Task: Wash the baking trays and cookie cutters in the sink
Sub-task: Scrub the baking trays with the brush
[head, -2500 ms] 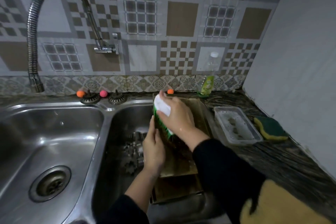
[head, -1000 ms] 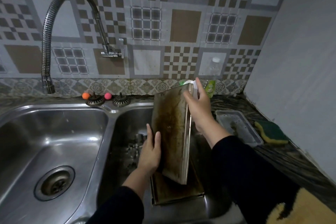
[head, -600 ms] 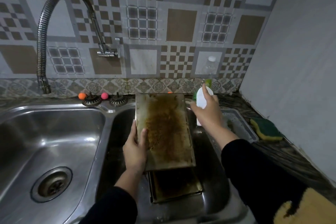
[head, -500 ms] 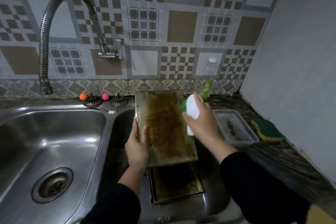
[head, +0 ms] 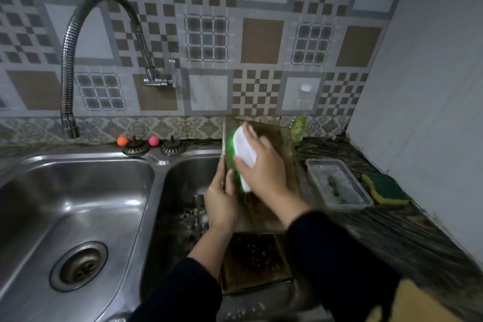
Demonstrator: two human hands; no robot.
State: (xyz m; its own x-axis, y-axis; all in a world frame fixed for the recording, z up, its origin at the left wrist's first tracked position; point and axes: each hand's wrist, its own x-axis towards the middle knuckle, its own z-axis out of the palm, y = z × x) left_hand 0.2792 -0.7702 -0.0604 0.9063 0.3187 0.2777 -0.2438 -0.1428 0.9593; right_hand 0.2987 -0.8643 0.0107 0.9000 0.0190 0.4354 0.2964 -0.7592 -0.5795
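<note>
A brown-stained baking tray [head: 281, 138] is propped over the right sink basin, leaning toward the back wall. My left hand [head: 220, 201] grips its left edge. My right hand [head: 264, 170] holds a white scrub brush with green bristles [head: 241, 157] pressed against the tray's upper left face, blurred by motion. A second stained tray [head: 256, 259] lies flat in the basin below. Metal cookie cutters [head: 193, 213] sit on the basin floor to the left, partly hidden by my left hand.
The left sink basin [head: 78, 204] has a drain. A flexible tap [head: 70, 65] arches over it. Two strainer plugs and small orange and pink balls sit behind the sinks. A plastic container [head: 338, 183], a green-yellow sponge [head: 385, 189] and a detergent bottle [head: 300, 117] are on the right counter.
My right hand has moved the brush from the tray's right edge across to its upper left face. My left hand still holds the tray's left edge.
</note>
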